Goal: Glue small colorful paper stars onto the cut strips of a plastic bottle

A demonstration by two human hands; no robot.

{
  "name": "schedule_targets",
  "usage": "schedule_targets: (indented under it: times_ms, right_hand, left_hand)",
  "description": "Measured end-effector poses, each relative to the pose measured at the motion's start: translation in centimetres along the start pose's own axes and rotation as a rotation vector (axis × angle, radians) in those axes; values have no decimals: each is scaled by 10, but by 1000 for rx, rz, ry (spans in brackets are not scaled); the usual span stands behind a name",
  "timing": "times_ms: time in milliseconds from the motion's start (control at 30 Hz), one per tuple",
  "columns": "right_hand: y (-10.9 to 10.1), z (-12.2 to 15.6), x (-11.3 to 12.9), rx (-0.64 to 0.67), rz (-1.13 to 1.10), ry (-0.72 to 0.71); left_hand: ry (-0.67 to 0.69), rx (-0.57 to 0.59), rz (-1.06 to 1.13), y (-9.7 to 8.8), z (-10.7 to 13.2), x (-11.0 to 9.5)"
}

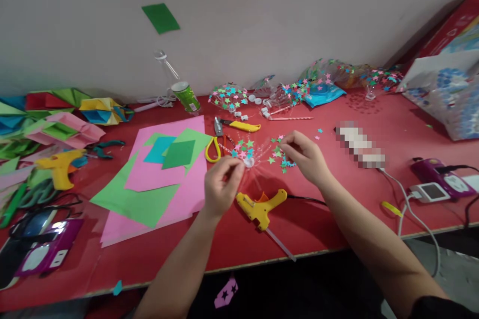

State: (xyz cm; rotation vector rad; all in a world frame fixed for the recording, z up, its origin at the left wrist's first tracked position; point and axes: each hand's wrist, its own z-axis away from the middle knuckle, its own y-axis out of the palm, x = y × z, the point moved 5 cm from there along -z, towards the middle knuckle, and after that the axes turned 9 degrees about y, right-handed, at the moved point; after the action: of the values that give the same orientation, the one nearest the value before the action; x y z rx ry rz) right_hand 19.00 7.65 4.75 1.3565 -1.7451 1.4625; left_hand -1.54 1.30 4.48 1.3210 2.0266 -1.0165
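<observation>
My left hand (223, 185) is closed in a pinch at the white neck of a clear plastic piece cut into fanned strips (249, 162). Pink, green and blue stars sit on its strips. My right hand (305, 157) is closed too, thumb and fingertips together over a scatter of small paper stars (287, 163); whether a star is between them I cannot make out. A yellow glue gun (258, 208) lies just in front of both hands, a clear glue stick poking from its back. Behind my left hand are yellow-handled scissors (213, 149) and a yellow utility knife (244, 125).
Pink and green paper sheets (138, 202) lie at left, near folded paper shapes (63, 129) and another yellow glue gun (62, 167). Star-covered plastic pieces (227, 97) and a bottle (183, 92) line the wall. A white cable (421, 222) runs over the right edge.
</observation>
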Motion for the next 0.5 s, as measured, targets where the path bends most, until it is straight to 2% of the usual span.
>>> schedule_targets:
  times_ms: [67, 133, 233, 300, 400, 467, 500]
  right_hand:
    - [2, 14, 25, -84, 45, -227]
    - [12, 29, 44, -111, 153, -476]
    - [27, 45, 53, -97, 311, -703]
    - [32, 47, 52, -92, 351, -738]
    - [28, 48, 54, -58, 326, -710]
    - [27, 51, 58, 84, 350, -672]
    - [30, 55, 60, 235, 413, -653]
  left_hand:
    - [-99, 133, 151, 15, 3, -7]
    - [-247, 220, 351, 27, 9, -6]
    - [-362, 224, 545, 35, 15, 1]
    - [-378, 182, 580, 33, 17, 7]
    - [-357, 75, 535, 22, 14, 16]
    - [-324, -37, 476, 10, 8, 21]
    - [-303, -94, 450, 3, 6, 24]
